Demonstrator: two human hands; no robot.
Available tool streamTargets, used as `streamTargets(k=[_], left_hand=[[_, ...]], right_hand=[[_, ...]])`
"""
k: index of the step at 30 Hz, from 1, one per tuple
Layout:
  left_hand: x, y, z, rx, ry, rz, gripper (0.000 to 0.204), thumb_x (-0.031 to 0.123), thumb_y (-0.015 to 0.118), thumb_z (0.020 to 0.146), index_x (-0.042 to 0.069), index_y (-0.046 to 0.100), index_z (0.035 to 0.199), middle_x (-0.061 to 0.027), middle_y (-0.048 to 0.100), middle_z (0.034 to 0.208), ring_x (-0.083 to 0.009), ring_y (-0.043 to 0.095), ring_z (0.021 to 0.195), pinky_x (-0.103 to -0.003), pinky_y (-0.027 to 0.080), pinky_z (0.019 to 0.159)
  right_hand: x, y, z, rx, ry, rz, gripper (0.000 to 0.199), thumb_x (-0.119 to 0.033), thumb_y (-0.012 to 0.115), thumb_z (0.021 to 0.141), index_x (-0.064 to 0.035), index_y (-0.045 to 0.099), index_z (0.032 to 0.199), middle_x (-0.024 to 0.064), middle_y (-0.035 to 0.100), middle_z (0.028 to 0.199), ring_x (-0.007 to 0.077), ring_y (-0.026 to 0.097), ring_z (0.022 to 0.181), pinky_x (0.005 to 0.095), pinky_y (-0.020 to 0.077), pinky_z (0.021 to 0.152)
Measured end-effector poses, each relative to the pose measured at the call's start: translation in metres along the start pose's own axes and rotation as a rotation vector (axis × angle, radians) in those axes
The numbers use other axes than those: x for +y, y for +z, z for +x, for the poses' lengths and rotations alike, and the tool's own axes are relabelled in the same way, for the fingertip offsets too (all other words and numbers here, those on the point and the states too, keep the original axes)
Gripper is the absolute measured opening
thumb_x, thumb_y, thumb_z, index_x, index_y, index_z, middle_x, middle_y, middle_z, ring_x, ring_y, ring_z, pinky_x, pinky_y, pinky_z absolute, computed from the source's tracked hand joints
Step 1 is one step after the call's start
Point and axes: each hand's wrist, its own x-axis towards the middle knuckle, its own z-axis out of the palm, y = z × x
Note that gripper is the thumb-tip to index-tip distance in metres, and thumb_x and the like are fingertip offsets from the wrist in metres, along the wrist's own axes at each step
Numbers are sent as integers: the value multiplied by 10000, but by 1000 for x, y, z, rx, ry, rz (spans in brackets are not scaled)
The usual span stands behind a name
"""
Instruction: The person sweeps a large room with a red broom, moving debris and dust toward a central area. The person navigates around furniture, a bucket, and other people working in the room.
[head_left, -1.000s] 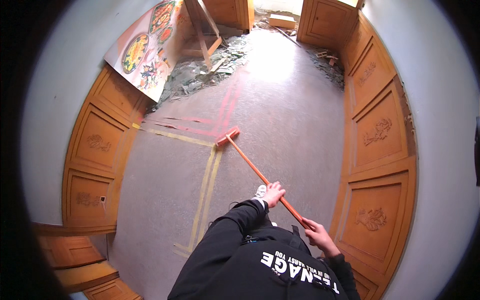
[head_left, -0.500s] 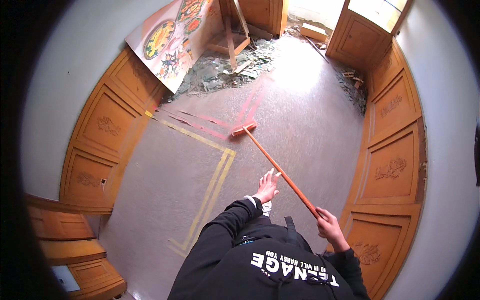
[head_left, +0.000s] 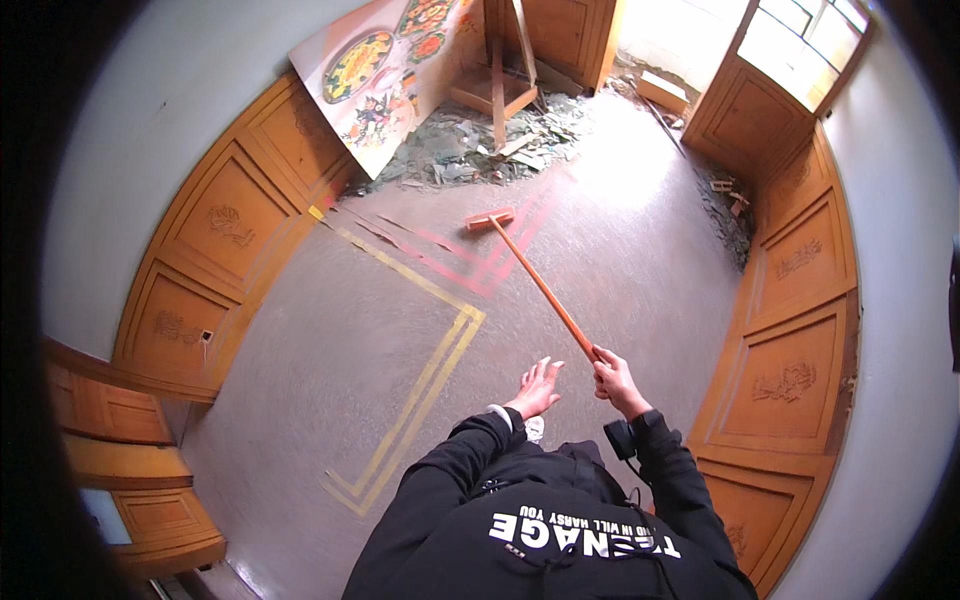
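Note:
A long-handled push broom [head_left: 545, 290] with an orange shaft slants away from me across the grey floor. Its head [head_left: 490, 219] rests near the red tape lines, left of the bright patch. My right hand [head_left: 617, 381] is closed around the near end of the shaft. To the left of it, my left hand [head_left: 537, 388] is off the shaft, fingers spread, holding nothing. Beneath my left hand the tip of a white shoe [head_left: 535, 428] shows.
A heap of broken shards [head_left: 470, 145] lies at the far left by a wooden frame [head_left: 495, 98] and a leaning picture board [head_left: 375, 85]. More debris [head_left: 725, 215] lines the far right. Carved wood panels [head_left: 795, 330] run along both walls. Yellow tape [head_left: 410, 400] marks the floor.
The broom head has moved farther away, past the red tape corner. My right hand has gone forward and left with the shaft. My left hand stays spread, now apart from the shaft.

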Motion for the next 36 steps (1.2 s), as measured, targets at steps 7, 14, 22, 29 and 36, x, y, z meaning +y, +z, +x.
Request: streamTargets(k=[7,14,22,29,36], left_hand=[[-22,-17,-16,93,-147,-85,824,169,739,713,195,256,1381,-172,286,1363,-381,324,1267,-532,319,983],[-22,-13,-30,72,-145,-73,755,151,722,727,204,313,1359,-152,314,1342,-365,345,1250,-515,328,980],[-45,-33,-45,193,-175,-120,647,144,711,730,196,392,1290,-126,365,1313,-342,365,1236,-505,339,973],[-42,-24,-43,137,-178,-117,571,147,707,734,193,449,1241,-96,428,1249,-323,405,1195,-477,365,952],[-31,-43,-45,188,-190,-67,551,150,715,725,180,473,1219,-80,446,1228,-306,421,1179,-458,366,959]], right_hand=[[24,-10,-86,-89,83,-61,576,-40,438,889,-113,266,1434,-31,324,587,67,288,409,237,270,371],[5,-6,66,-83,-183,-312,530,-86,479,870,-90,373,1389,-19,382,643,77,337,437,242,311,373],[-26,23,53,34,-136,-211,440,-175,500,922,-72,402,1338,-12,383,616,83,343,435,255,298,370],[11,18,51,88,-153,-360,507,-70,509,850,-58,419,1349,1,422,627,94,372,424,258,317,354],[-87,37,126,7,-177,-116,312,-103,489,885,-60,511,1193,11,415,652,88,366,447,247,284,358]])
